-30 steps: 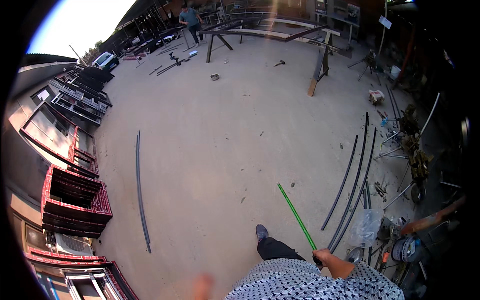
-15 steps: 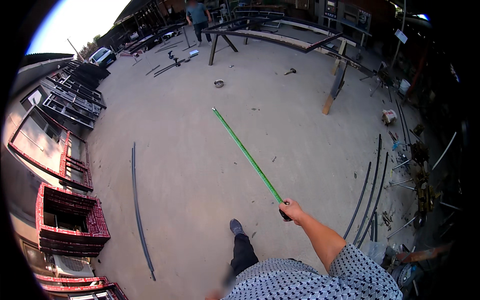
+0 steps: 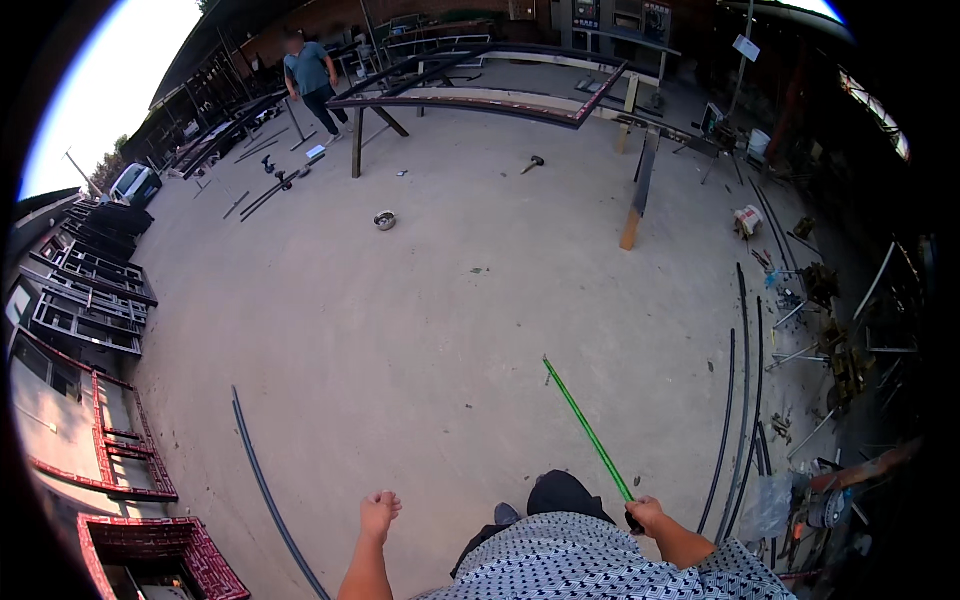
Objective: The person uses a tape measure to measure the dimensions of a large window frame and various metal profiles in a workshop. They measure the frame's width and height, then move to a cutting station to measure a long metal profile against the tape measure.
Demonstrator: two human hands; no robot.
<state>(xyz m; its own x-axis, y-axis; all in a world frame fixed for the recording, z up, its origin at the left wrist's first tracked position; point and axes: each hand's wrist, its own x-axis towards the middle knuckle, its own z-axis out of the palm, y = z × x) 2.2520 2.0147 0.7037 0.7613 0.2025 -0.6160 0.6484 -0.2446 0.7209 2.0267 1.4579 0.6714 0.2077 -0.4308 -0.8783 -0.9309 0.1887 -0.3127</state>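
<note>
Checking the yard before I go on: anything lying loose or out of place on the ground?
A small metal bowl and a hammer lie alone on the open concrete. Long dark rods curve loose at the right. The right hand grips a green rod.

The thin green metal rod [image 3: 588, 436] runs from the right hand [image 3: 650, 514] at the lower edge forward and leftward over the bare concrete floor [image 3: 450, 320]. The left hand [image 3: 379, 513] hangs to its left, well apart. Long dark curved steel bars [image 3: 742, 390] lie on the floor to the right; one more dark bent bar [image 3: 262, 480] lies to the left. A small round metal bowl [image 3: 385, 220] sits far ahead, before the long dark steel frame on trestles [image 3: 480, 100]. Stacked red and dark metal window grilles [image 3: 90, 300] line the left side.
</note>
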